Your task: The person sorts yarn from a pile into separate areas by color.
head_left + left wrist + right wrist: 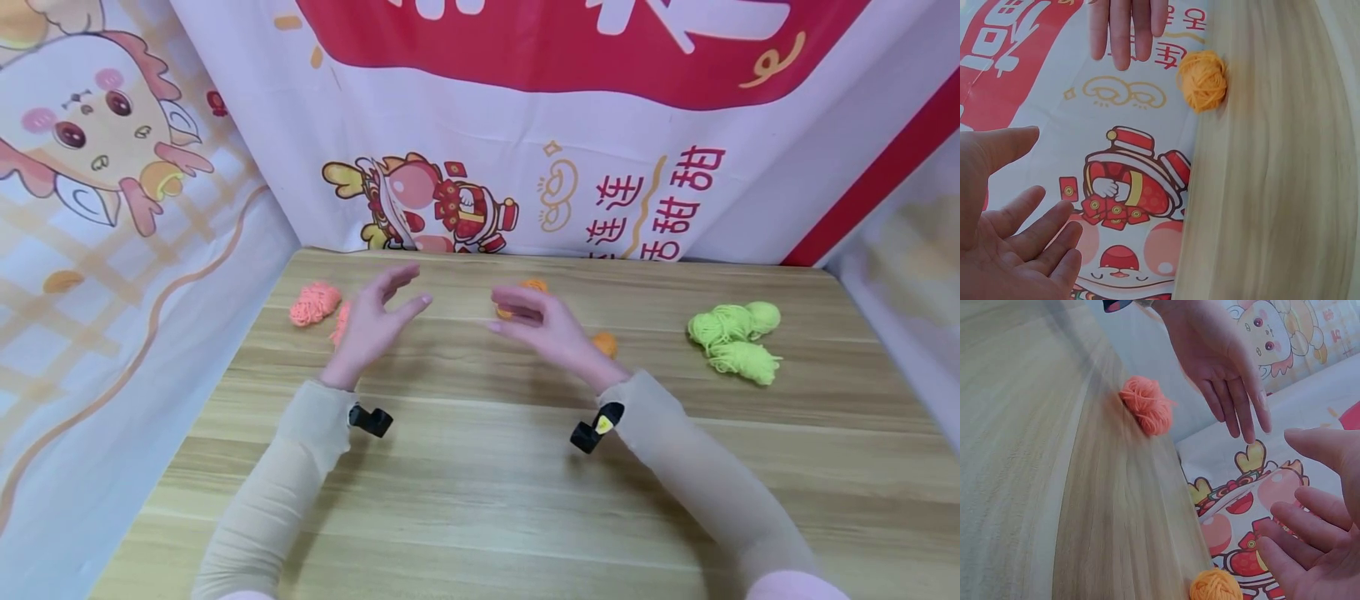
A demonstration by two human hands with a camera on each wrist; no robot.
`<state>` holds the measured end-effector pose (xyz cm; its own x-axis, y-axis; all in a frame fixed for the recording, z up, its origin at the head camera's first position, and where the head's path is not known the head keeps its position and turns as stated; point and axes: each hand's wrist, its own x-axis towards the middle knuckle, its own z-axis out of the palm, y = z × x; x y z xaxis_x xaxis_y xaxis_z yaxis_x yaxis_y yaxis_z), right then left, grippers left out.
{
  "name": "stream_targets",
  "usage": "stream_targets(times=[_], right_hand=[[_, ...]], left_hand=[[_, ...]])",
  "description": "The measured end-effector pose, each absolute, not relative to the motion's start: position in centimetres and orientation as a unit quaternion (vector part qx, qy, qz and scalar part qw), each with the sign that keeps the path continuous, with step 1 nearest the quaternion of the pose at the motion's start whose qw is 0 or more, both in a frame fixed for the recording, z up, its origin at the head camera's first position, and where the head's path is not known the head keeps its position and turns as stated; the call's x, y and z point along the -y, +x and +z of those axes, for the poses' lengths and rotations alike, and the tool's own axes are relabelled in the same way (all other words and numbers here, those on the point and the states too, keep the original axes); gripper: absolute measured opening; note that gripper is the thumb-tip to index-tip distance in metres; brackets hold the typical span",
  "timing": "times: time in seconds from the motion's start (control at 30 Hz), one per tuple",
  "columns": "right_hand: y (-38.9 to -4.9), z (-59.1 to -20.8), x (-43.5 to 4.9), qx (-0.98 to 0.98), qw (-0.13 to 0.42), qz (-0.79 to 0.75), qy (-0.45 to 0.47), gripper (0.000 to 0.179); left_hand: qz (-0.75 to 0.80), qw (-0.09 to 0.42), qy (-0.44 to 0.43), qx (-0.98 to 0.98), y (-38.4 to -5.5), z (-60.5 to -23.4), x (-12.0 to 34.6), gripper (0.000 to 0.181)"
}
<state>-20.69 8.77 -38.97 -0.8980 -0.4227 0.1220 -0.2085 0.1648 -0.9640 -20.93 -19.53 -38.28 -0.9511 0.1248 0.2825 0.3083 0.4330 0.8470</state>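
Both hands hover above the wooden table, palms facing each other, with nothing between them. My left hand (372, 323) has its fingers loosely spread and thumb apart, beside two coral-pink yarn balls: one (315, 303) lies in the open, the other (340, 324) is partly hidden behind the hand. My right hand (551, 327), fingers gently bent and holding nothing, overlaps an orange yarn ball (535, 285) in the head view. Another orange ball (605, 345) shows past the right wrist. In the left wrist view an orange yarn ball (1202, 81) sits on the table.
Several lime-green yarn balls (723, 325) cluster on the right side of the table (480, 492). A printed cloth (480, 125) hangs along the back edge, and another patterned cloth (187, 275) drapes at the left. Small black cameras (371, 421) are strapped to both wrists.
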Motion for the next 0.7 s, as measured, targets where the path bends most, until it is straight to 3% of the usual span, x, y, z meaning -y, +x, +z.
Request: stream_targets(times=[0.7], right_hand=[[-18.6, -40.2, -14.0, -0.772, 0.061, -0.602, -0.195, 0.053]], left_hand=[[-0.51, 0.04, -0.145, 0.847, -19.9, -40.1, 16.3, 0.058]])
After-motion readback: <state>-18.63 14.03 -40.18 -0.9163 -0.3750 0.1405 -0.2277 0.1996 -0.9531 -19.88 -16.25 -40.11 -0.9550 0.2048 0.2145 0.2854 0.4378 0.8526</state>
